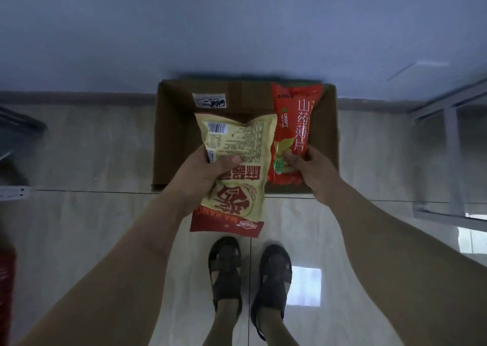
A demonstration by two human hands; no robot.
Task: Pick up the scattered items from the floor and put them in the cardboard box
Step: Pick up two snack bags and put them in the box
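An open cardboard box (pixel 174 134) stands on the floor against the wall, straight ahead of me. My left hand (pixel 208 171) grips a yellow snack bag (pixel 237 166) with a red bottom band, held over the box's near edge. My right hand (pixel 308 169) grips a red chip bag (pixel 292 124) by its lower end, and that bag hangs over the right half of the box. The two bags hide most of the box's inside.
My two feet in dark sandals (pixel 250 274) stand on the pale tiled floor just before the box. A grey metal frame (pixel 448 145) stands at the right. Dark objects (pixel 18 134) lie at the left edge, and something red (pixel 6 287) shows at the lower left.
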